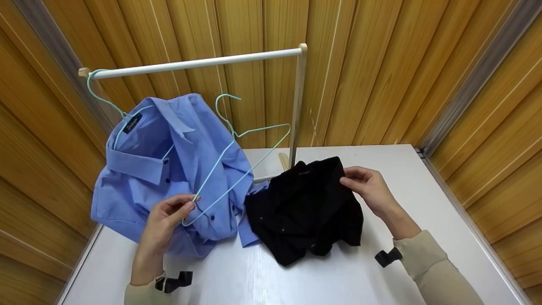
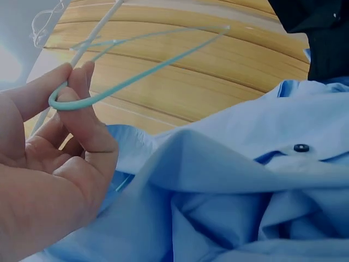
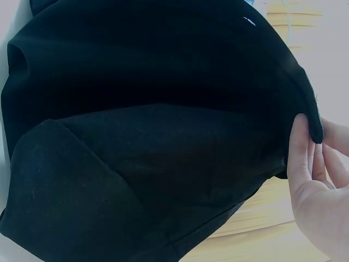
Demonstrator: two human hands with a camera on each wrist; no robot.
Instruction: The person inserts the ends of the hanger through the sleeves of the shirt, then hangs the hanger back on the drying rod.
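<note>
My left hand (image 1: 163, 218) pinches one lower corner of a mint-green wire hanger (image 1: 220, 157) between thumb and fingers. The hanger is bare and tilted, its hook pointing up and its other corner toward the right post. In the left wrist view, the thumb and index finger press on the wire near its bend. My right hand (image 1: 370, 188) pinches the upper right edge of a black shirt (image 1: 309, 207). That shirt sags in folds, and its neck opening with a small label shows near the top. Cloth fills most of the right wrist view.
A blue shirt (image 1: 139, 199) hangs from another green hanger (image 1: 99, 99) at the left end of the rack's white bar (image 1: 194, 64). Its lower folds spread behind my left hand. The rack's right post (image 1: 298, 101) stands behind the black shirt on a white table (image 1: 381, 262). Wood-look walls (image 1: 372, 76) enclose it.
</note>
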